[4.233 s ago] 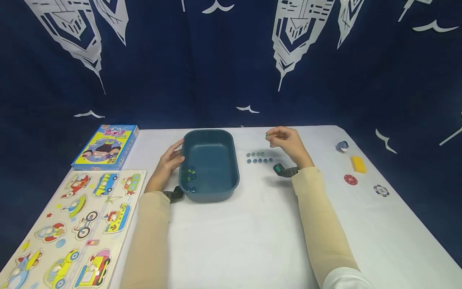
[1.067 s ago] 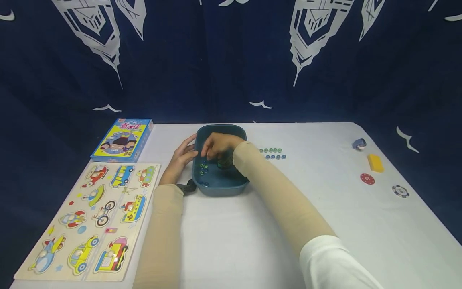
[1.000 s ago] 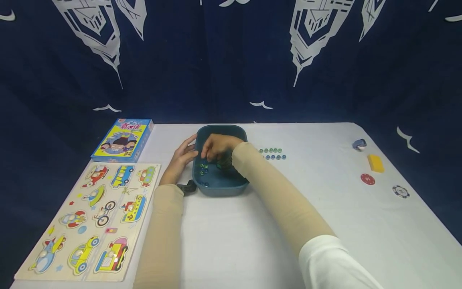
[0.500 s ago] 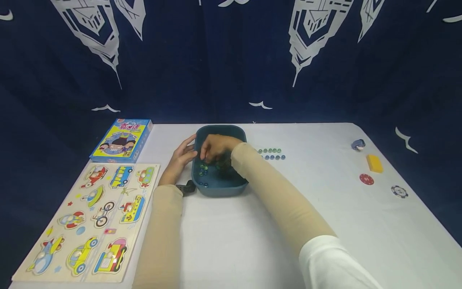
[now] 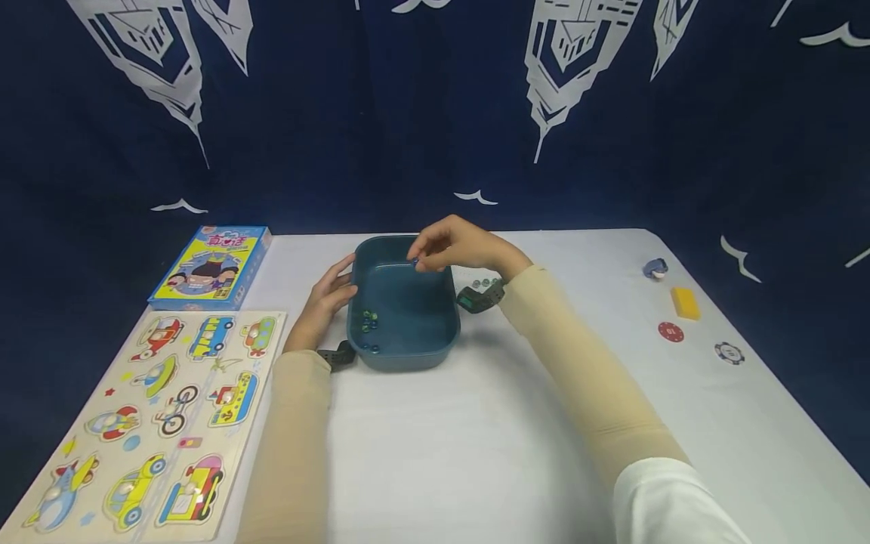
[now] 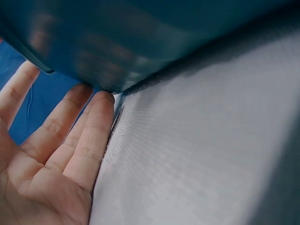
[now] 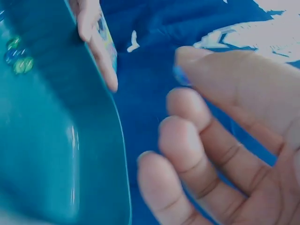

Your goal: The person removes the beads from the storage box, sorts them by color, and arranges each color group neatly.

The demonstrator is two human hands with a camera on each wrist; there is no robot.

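Observation:
A dark teal plastic bin (image 5: 414, 332) stands on the white table, with several blue and green glass marbles (image 5: 369, 321) gathered in its left part. My left hand (image 5: 322, 306) rests against the bin's left wall; in the left wrist view its fingers (image 6: 89, 136) lie fairly straight with the tips touching that wall. Above the bin's far right part is my right hand (image 5: 458, 245), pinching a blue marble (image 5: 415, 261) between thumb and forefinger. The right wrist view shows this blue marble (image 7: 181, 76) at the fingertips. Right of the bin, a few marbles (image 5: 485, 282) lie on the table, partly hidden by the right wrist.
At left lie a wooden picture puzzle board (image 5: 143, 423) and a blue-yellow card box (image 5: 211, 268). On the right are a yellow block (image 5: 684, 303), a red chip (image 5: 671, 332), a black-and-white chip (image 5: 729, 353) and a small blue object (image 5: 655, 268). A dark blue patterned curtain (image 5: 340, 113) hangs behind.
My right hand has lifted out of the bin and moved right, now with a blue marble between its fingertips. The left hand stays at the bin's wall. The head view has shifted slightly.

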